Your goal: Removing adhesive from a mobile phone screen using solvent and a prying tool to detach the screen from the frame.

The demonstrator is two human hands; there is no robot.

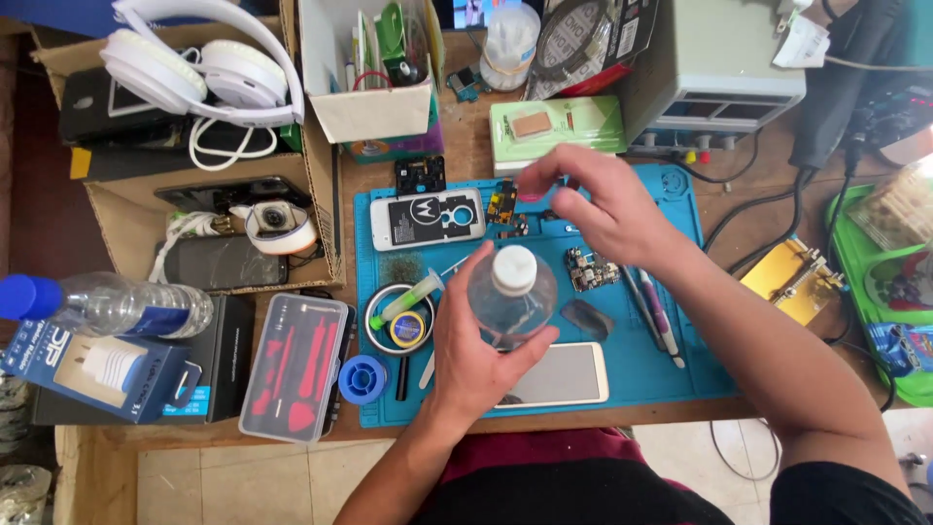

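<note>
**Bottle in one hand, small pink piece in the other**

Sitting at the far left of the cluttered wooden bench, a clear plastic water bottle with a blue cap (102,305) lies on a black box, beside a grey plastic case of red pry tools (293,367). Further right, on the blue silicone work mat (680,369), the left hand (476,355) wraps its fingers around a small clear round bottle with a white cap (511,295), holding it upright above a white-framed phone lying face up (569,374). To its right the right hand (598,204) hovers over loose green circuit boards (587,269); thumb and forefinger pinch what looks like a small pink piece (531,195), other fingers loosely curled. Judging by this, the bottle is steadied and not yet opened; any pouring would call for a gentle tilt.
</note>
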